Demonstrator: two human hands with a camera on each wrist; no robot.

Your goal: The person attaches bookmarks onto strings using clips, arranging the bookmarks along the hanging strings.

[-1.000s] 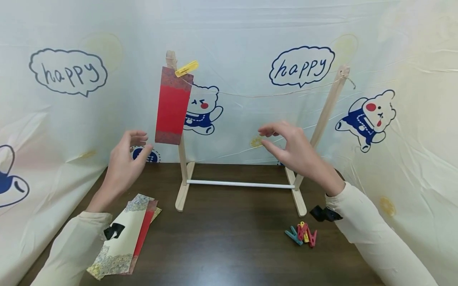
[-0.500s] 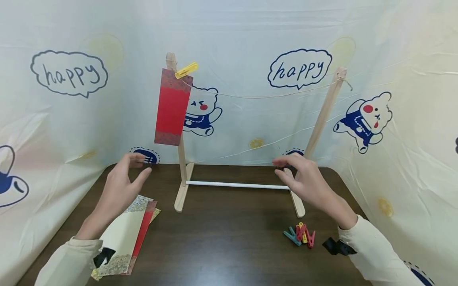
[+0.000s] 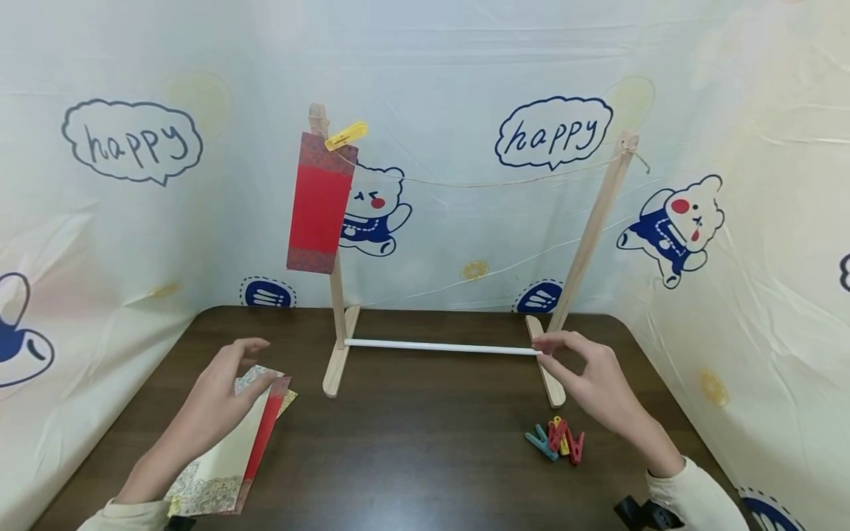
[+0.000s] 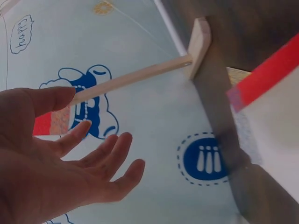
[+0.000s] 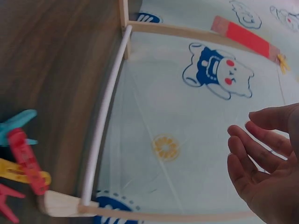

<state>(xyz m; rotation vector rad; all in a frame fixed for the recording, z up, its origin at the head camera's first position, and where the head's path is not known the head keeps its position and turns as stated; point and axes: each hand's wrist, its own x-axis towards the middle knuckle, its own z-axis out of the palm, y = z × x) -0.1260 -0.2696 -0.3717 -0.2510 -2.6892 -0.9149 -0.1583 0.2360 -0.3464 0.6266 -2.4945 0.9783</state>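
My left hand (image 3: pixel 211 398) hovers over the stack of patterned paper cards (image 3: pixel 219 472), its fingers loosely bent and holding nothing. A cream card with a floral border lies on top, red and yellow edges showing beneath. My right hand (image 3: pixel 594 380) is in the air before the right foot of the wooden stand, also holding nothing, close to several clothespins (image 3: pixel 558 440) in blue, red and yellow. On the stand's string (image 3: pixel 478 184), a red card (image 3: pixel 321 203) hangs at the left end under a yellow clothespin (image 3: pixel 347 136).
The stand has two wooden posts (image 3: pixel 591 236), flat feet (image 3: pixel 335 369) and a white crossbar (image 3: pixel 441 346) low between them. It stands near the back of the dark table (image 3: pixel 398 457). A printed curtain (image 3: pixel 438 59) closes off the back and sides.
Both hands have come down and back from beside the stand, the left toward the cards and the right toward the clothespins. The hanging red card stays in place.
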